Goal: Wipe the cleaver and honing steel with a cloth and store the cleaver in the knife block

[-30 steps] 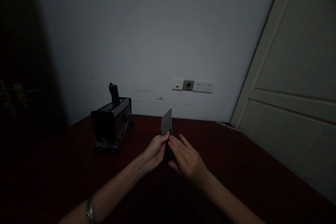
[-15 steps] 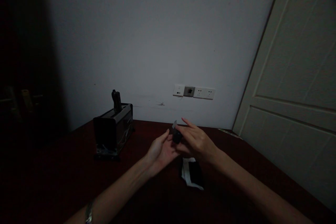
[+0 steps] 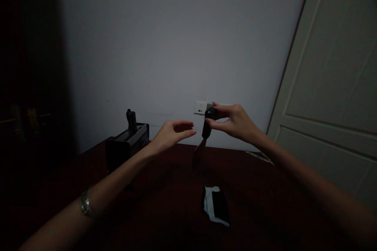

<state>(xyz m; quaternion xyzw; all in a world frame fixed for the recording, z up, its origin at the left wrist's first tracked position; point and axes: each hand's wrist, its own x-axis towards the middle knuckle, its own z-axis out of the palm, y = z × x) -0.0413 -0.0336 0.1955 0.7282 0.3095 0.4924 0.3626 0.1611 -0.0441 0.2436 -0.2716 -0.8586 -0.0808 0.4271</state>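
My right hand (image 3: 234,119) pinches the top of a black-handled knife (image 3: 207,128) between thumb and fingers. The knife hangs handle up, its blade slanting down and to the left above the dark red table (image 3: 165,200). Just left of the handle is my left hand (image 3: 175,133), with fingers and thumb apart and nothing between them. It does not touch the knife. A folded black and white cloth (image 3: 209,203) lies on the table below the hands. Further left stands a dark knife block (image 3: 125,145) with black handles (image 3: 131,120) sticking out of its top.
Behind the table rises a pale wall (image 3: 165,55) with a socket panel (image 3: 200,108), partly covered by my right hand and the knife. A panelled door (image 3: 330,98) is on the right. A flat strip (image 3: 259,157) lies by the table's back right edge.
Both hands have risen and moved apart. The right hand has lifted the dark object from the left palm, and it now hangs blade down as a knife. The left hand has let go.
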